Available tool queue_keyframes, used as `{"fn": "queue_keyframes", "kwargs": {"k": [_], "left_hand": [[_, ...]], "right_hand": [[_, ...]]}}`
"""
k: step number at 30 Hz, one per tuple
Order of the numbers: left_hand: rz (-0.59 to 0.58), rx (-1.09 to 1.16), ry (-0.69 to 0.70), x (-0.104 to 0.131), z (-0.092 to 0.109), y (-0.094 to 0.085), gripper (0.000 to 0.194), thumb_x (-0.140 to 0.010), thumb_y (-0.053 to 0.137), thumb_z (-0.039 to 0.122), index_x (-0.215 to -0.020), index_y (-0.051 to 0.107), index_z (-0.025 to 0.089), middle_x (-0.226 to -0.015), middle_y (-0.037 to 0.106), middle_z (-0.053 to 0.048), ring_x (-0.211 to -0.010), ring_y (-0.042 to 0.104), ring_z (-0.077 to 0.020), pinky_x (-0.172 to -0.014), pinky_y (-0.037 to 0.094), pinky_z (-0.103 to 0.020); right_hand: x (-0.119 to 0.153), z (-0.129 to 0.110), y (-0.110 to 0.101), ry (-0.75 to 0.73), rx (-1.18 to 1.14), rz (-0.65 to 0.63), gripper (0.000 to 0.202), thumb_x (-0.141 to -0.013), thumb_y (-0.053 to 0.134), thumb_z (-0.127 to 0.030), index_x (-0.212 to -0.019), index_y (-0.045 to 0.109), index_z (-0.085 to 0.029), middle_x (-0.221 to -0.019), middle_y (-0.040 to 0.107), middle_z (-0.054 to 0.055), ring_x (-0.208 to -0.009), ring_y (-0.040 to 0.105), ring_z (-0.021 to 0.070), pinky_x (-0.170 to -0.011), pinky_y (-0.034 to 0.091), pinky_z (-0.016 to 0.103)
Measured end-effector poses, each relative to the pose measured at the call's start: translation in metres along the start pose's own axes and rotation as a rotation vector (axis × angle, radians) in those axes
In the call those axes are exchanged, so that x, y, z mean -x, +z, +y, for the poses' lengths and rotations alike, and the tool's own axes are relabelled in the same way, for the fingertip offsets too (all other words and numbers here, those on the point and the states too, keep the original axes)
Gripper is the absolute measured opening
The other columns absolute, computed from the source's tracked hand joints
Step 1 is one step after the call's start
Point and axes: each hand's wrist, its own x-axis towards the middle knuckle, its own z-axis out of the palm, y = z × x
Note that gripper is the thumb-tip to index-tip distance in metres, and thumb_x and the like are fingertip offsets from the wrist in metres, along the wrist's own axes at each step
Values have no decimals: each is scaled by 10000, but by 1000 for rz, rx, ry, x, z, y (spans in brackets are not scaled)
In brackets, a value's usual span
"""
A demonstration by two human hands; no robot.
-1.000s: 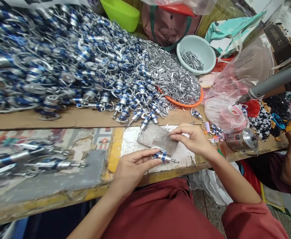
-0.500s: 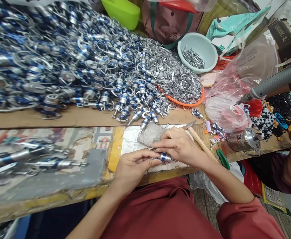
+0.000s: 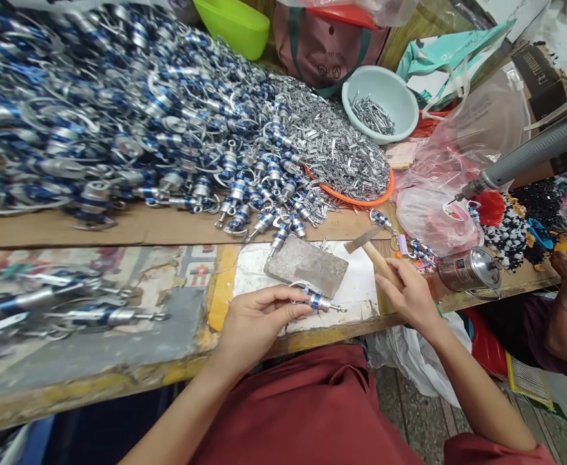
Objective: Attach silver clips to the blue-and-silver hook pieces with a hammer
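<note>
- Fingers (image 3: 283,294) of L hand (image 3: 249,323) pinch blue-silver pc (image 3: 318,301) by its L end, thumb vs index; eyelet rod sticks out free to R.
- R hand (image 3: 412,297) is wrapped round wooden handle of hammer (image 3: 378,259); can't tell if hammer head is lifted or resting.
- Pc is just in front of stone slab (image 3: 307,258), above white patch (image 3: 365,284) of table; its loop overlaps slab's near edge in view, contact unclear.
- Risk: pc rolls or twists. Cause: round body, fingertip-only pinch, far end unsupported.
- Risk: hit thumb/index. Cause: fingertips sit v. close to where any blow on pc would land.
- Risk: bent rod or loop. Cause: off-centre blow; both look thin vs the body.
- Risk: slab shifts or rocks. Cause: prob. just lying loose, no clamp visible; worse if struck nr its edge.
- Risk: pc drops off. Cause: it's held nr table edge (image 3: 307,339), so a slip could go over.
- Risk: lilac charm (image 3: 402,244) + nearby bits get knocked. Cause: they lie just beyond R hand, poss. in a swing's path.
- Risk: mix-up w/ loose pcs (image 3: 278,239) at slab's far L corner. Cause: same look, v. little gap.
</note>
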Motion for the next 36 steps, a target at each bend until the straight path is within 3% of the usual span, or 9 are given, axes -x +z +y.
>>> {"fn": "queue_keyframes", "kwargs": {"k": [6,14,18,22,25,27,29,32,36], "left_hand": [[30,-41,-13,-1,-2,-3,186,-467,819,273,-588,717,174,-538,678,-19,-469,576,-109,-459,460,-182],[39,-7,-15,-1,-5,0,199,-459,817,267,-602,720,168,-555,682,-18,-484,594,-118,-484,481,-194],[22,-19,2,0,-4,1,211,-471,821,298,-616,725,179,-561,693,-23,-503,618,-138,-520,515,-215],[36,-108,74,2,-4,0,184,-513,797,318,-645,742,202,-661,734,-38,-616,672,-184,-621,553,-255],[72,-234,139,4,-4,-3,151,-547,773,304,-680,757,233,-742,751,-31,-718,693,-195,-691,552,-245],[62,-292,188,4,-5,-5,131,-572,758,296,-694,761,251,-777,754,-23,-749,699,-194,-715,551,-236],[13,-328,261,3,-5,-8,89,-615,732,280,-698,761,262,-780,755,-15,-743,702,-184,-705,552,-223],[-56,-394,417,2,-3,-11,90,-693,691,249,-746,762,261,-772,753,-9,-707,696,-162,-661,547,-204],[-136,-518,686,1,-1,-17,171,-765,652,202,-903,745,237,-746,735,-11,-649,662,-131,-617,523,-200]], "right_hand": [[13,-50,-26,-400,30,54,574,-875,424,-59,-1398,318,-271,-960,657,38,-819,624,136,-688,480,221],[24,-56,-19,-442,115,33,518,-856,387,-27,-1330,432,-232,-810,634,23,-662,583,118,-588,455,206],[33,-45,-9,-344,-37,11,538,-871,403,-45,-1366,401,-254,-917,666,37,-753,625,122,-644,489,216],[27,-7,1,-81,-222,106,438,-878,528,-225,-1313,487,-244,-1116,664,62,-950,643,159,-802,520,271],[12,22,8,91,-174,22,409,-871,533,-344,-1252,559,-196,-1176,647,99,-1030,631,221,-865,517,355],[-3,28,13,105,-47,-9,377,-874,522,-358,-1195,607,-178,-1102,675,118,-972,649,241,-822,529,377],[-21,21,18,7,97,68,330,-886,510,-324,-1147,636,-167,-1037,685,130,-920,648,237,-784,528,370],[-59,2,31,-390,199,170,297,-923,421,-185,-1131,634,-175,-1090,665,124,-983,609,199,-821,500,340],[-109,-8,46,-990,265,19,339,-954,318,-135,-1111,617,-168,-1054,677,87,-973,587,162,-798,489,317]]}}
